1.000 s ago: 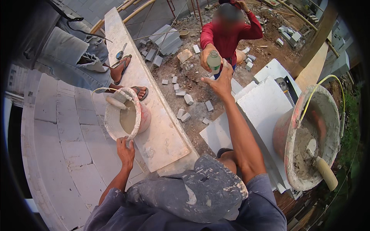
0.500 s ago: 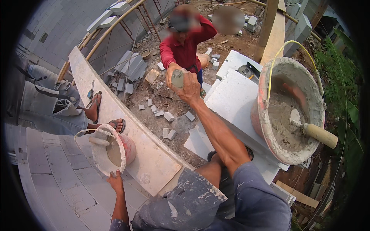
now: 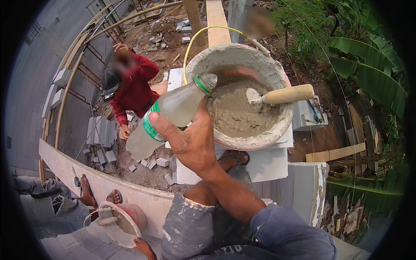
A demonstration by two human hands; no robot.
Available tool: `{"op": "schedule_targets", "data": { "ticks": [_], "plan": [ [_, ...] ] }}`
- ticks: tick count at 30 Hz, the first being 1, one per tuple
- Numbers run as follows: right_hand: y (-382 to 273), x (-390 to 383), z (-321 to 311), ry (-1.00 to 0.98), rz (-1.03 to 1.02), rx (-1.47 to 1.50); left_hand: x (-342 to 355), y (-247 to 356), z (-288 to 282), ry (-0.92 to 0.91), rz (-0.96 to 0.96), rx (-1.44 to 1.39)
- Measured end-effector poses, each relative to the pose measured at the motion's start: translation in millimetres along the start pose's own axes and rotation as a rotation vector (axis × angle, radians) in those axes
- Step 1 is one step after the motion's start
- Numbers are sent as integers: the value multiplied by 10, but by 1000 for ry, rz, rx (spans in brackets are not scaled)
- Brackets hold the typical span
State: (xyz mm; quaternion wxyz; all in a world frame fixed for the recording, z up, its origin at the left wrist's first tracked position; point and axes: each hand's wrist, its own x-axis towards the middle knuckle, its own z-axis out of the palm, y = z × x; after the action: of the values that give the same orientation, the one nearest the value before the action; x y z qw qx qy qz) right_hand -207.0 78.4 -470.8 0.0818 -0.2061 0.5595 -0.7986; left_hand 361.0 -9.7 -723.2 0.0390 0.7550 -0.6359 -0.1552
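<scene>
My right hand (image 3: 193,143) is wrapped round a clear plastic bottle (image 3: 175,106) with a green label and cloudy liquid inside. The bottle slants with its neck up and to the right, near the left rim of a large mortar-caked bucket (image 3: 284,125). Wet grey mortar (image 3: 238,112) lies in that bucket, and a wooden-handled trowel (image 3: 288,94) rests across its right side. At lower left my left hand (image 3: 145,248) grips the rim of a smaller bucket (image 3: 138,216), which holds some mortar and a tool with a pale handle (image 3: 107,221).
A co-worker in a red top (image 3: 136,82) is below at left, one hand raised to the head. Another person's sandalled feet (image 3: 89,190) stand on the long board (image 3: 143,186). White blocks (image 3: 234,169) support the large bucket. Plants (image 3: 368,60) grow at right.
My right hand has brought the bottle away from the co-worker, whose hand had been at it, back toward the large bucket. The view has turned right. My left hand stays at the small bucket.
</scene>
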Motion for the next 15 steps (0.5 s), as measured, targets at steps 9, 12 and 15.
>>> {"op": "schedule_targets", "data": {
  "ticks": [9, 12, 15],
  "plan": [
    [-153, -148, -439, 147, 220, 294, 232, -253, 202, 59, 47, 43],
    [-137, -158, -446, 146, 212, 352, 284, -319, 168, 36, 125, 29],
    [-114, -172, -429, 137, 212, 381, 265, -344, 175, 49, 160, 24]
  ]
}}
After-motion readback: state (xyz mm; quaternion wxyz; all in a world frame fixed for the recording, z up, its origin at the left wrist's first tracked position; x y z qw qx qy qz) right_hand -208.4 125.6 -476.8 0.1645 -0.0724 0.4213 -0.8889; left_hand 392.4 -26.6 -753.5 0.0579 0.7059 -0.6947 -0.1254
